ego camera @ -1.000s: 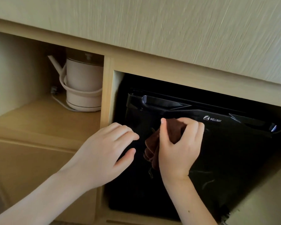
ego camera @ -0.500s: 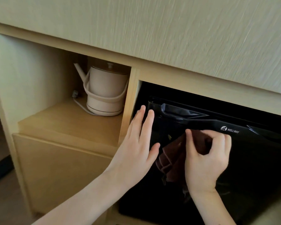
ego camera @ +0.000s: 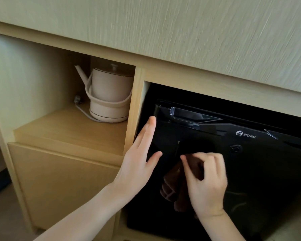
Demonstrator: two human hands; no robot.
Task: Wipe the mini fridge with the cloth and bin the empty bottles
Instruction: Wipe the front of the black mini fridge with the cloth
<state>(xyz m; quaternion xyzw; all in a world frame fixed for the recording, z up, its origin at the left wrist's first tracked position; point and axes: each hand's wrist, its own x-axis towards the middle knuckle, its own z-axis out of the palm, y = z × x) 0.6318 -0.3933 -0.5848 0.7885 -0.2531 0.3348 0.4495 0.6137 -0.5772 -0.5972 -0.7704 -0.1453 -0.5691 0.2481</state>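
A glossy black mini fridge [ego camera: 254, 164] sits in the right-hand niche of a light wood cabinet, its door closed, with a recessed handle along the top edge. My right hand [ego camera: 207, 186] grips a dark brown cloth [ego camera: 175, 185] and holds it against the lower left part of the door. My left hand [ego camera: 139, 159] lies flat with straight fingers on the door's left edge, fingertips pointing up. No bottles are in view.
A pale pink electric kettle [ego camera: 109, 94] with its cord stands on the shelf of the open niche to the left. A wooden divider [ego camera: 134, 108] separates it from the fridge. Below the shelf is a closed cabinet front [ego camera: 59, 185]. Countertop overhang runs above.
My right hand has slid the cloth down the door from just under the handle. My left hand has moved up onto the door's left edge and straightened. The view has shifted left.
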